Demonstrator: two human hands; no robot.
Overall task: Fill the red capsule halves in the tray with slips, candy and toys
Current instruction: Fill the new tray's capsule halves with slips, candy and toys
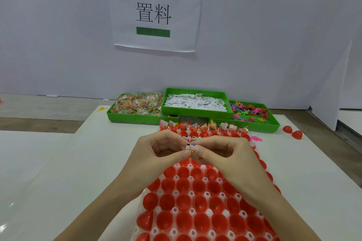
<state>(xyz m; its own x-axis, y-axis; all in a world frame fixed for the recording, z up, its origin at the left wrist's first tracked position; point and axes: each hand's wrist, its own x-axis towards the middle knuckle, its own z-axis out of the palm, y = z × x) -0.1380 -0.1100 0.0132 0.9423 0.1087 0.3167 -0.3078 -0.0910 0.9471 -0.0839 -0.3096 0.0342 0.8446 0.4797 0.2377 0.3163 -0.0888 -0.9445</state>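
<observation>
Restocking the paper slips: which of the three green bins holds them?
The middle green bin, raised above its neighbours, holds the white slips. The left bin holds candy packets, the right bin colourful toys.

The red capsule halves (199, 201) look like smooth, glossy plastic, seated in a white translucent plastic tray (191, 194) with a soft sheen. The tabletop (98, 162) is white, smooth and faintly reflective. The 3 green bins (195, 112) are moulded plastic, semi-matt. The candy packets (137, 103) show shiny clear wrapping; the slips (194, 101) are matt printed paper. The wall sign (154, 13) is thin matt paper, slightly creased.
</observation>
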